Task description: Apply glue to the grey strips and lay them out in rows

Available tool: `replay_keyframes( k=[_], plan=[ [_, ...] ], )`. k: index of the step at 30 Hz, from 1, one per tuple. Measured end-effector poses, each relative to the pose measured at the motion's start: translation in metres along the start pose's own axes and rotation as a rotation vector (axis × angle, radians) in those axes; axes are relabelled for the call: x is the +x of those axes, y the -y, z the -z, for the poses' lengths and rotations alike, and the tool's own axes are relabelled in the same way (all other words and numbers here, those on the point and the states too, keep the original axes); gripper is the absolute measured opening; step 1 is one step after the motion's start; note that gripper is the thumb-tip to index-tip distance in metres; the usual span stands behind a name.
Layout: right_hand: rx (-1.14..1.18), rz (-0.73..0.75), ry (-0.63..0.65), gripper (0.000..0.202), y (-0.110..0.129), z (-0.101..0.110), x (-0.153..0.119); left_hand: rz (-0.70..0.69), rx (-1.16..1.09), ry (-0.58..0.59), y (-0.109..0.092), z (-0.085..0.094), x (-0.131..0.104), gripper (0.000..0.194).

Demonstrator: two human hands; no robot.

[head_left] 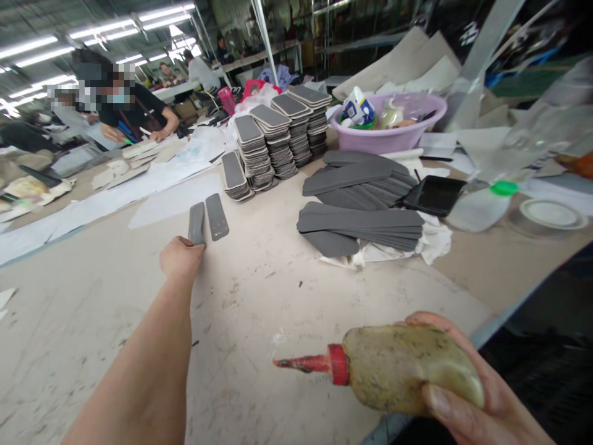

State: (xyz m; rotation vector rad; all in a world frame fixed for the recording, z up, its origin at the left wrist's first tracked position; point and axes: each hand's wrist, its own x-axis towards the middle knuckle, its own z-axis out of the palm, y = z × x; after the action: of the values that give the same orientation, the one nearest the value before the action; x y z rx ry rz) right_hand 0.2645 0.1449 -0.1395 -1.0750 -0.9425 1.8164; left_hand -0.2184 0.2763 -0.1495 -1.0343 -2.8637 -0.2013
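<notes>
My left hand is stretched out over the table and pinches the near end of a grey strip. Just right of that strip lies a second grey strip with small white spots on it. In my right hand, at the lower right, is a yellowish glue bottle, held on its side with its red nozzle pointing left. Beyond the strips stand several stacks of grey pads with pale edges. Fanned grey pieces lie on white cloth to the right of the middle.
A purple basin with packages stands at the back right. Near it are a black tray, a bottle with a green cap and a round lidded container. Across the table a person works with both hands.
</notes>
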Motion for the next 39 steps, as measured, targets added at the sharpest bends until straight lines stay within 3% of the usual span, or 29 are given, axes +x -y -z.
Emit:
replay_keyframes(
  k=[6,11,14,19,23,26,31,34,36,39],
  plan=[
    [-0.014,-0.004,-0.017,0.055,0.0,-0.002,-0.001,-0.041,-0.074,-0.004,0.001,0.001,-0.004,0.027],
    [0.065,-0.01,-0.011,0.055,0.005,-0.01,-0.003,-0.093,-0.221,-0.148,-0.014,0.01,-0.036,0.038],
    [0.115,0.054,-0.018,0.056,0.006,-0.011,-0.004,-0.315,-0.349,-0.133,-0.045,0.014,-0.067,0.038],
    [0.179,0.108,-0.03,0.054,0.009,-0.009,-0.007,-0.939,-0.497,-0.008,-0.126,0.02,-0.111,0.038],
    [0.275,0.138,0.005,0.052,0.013,-0.008,-0.009,-1.143,-0.395,0.111,-0.179,0.024,-0.129,0.034],
    [0.345,0.169,0.028,0.051,0.017,-0.007,-0.009,-1.251,-0.29,0.177,-0.195,0.021,-0.139,0.028],
    [0.386,0.182,0.049,0.053,0.022,-0.005,-0.008,-1.227,-0.289,0.107,-0.193,0.024,-0.149,0.029],
    [0.387,0.208,0.025,0.053,0.024,-0.003,-0.009,-1.071,-0.327,-0.096,-0.179,0.045,-0.154,0.027],
    [0.391,0.229,0.013,0.053,0.025,-0.002,-0.009,-0.95,-0.324,-0.271,-0.159,0.066,-0.161,0.026],
    [0.405,0.258,0.028,0.052,0.026,-0.001,-0.011,-0.894,-0.246,-0.475,-0.106,0.096,-0.183,0.022]
  ],
)
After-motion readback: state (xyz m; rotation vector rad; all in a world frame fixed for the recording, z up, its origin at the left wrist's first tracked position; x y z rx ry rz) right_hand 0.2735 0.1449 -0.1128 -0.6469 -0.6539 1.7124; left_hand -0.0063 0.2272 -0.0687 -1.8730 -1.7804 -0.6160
